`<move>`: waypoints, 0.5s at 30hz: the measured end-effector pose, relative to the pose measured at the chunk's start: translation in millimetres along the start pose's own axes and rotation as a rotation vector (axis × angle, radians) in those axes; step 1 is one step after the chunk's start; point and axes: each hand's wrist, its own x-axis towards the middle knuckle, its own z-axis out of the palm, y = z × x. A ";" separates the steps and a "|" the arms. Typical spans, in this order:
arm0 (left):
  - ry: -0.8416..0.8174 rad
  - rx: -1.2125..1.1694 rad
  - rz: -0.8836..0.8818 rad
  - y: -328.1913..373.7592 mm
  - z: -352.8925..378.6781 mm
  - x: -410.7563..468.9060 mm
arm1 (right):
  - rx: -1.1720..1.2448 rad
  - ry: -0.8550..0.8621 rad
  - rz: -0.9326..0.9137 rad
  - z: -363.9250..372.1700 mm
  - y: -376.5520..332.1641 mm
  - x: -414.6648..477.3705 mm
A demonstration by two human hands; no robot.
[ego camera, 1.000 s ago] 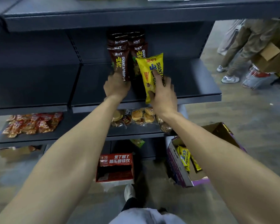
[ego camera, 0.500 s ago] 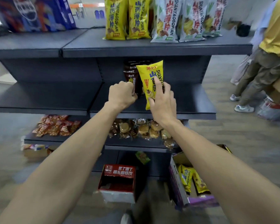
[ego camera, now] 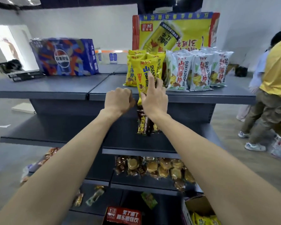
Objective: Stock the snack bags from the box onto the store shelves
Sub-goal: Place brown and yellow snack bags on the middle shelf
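My right hand (ego camera: 154,101) pinches a yellow snack bag (ego camera: 142,75) and holds it upright at the front edge of the top shelf (ego camera: 55,88), just in front of a row of matching yellow bags (ego camera: 131,69). White bags (ego camera: 198,70) stand to their right. My left hand (ego camera: 118,99) hovers beside it as a fist, with nothing visible in it. Brown bags (ego camera: 143,124) stand on the middle shelf (ego camera: 55,133) below my right wrist. The open cardboard box (ego camera: 196,207) at the bottom right holds more yellow bags (ego camera: 204,220).
A blue Pepsi case (ego camera: 63,57) and a yellow drinks carton (ego camera: 175,31) sit on the top shelf. Wrapped pastries (ego camera: 152,168) fill a lower shelf. A red box (ego camera: 123,215) lies on the floor. A person in a yellow shirt (ego camera: 276,78) stands close at the right.
My right hand has lifted the yellow bag from the middle shelf up to the top shelf's edge. My left hand has left the brown bags and risen with it. My view has tilted upward.
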 end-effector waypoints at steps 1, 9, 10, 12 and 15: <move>0.009 0.010 0.002 -7.2 -0.1 6.6 | 0.015 0.010 0.012 4.3 -8.7 8.2; 0.106 -0.082 0.057 -66.6 -3.8 72.1 | 0.015 0.051 0.147 47.0 -47.4 73.4; 0.117 -0.089 0.066 -73.0 -2.4 78.5 | 0.012 0.056 0.174 53.4 -49.7 79.9; 0.135 -0.102 0.086 -87.2 3.8 90.3 | -0.010 0.065 0.211 68.0 -53.4 89.4; 0.134 -0.116 0.100 -107.7 15.5 103.8 | -0.041 0.072 0.247 88.7 -58.5 98.5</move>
